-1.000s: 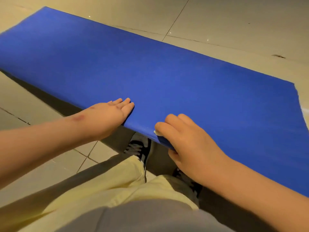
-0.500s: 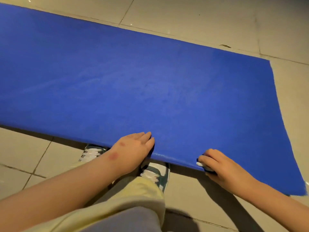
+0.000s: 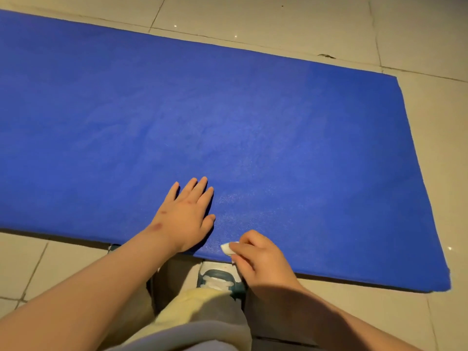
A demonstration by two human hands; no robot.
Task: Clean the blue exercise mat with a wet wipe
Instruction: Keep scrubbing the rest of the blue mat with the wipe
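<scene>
The blue exercise mat [image 3: 228, 127] lies flat on the tiled floor and fills most of the view, its right end near the frame's right side. My left hand [image 3: 186, 217] rests palm down on the mat near its front edge, fingers straight and spread. Just to its right, my right hand [image 3: 255, 257] pinches a small white wet wipe [image 3: 226, 248] at the mat's front edge; only a corner of the wipe shows past the fingers.
Beige floor tiles [image 3: 316, 24] surround the mat. My shoe [image 3: 219, 278] and yellow trouser leg [image 3: 202, 315] sit right below the mat's front edge, between my arms. A dark mark [image 3: 326, 56] lies on the floor beyond the mat.
The mat's lifted front edge has come down flat on the floor. My left hand let go of the edge and now lies flat on top. My right hand moved onto the mat with the wipe.
</scene>
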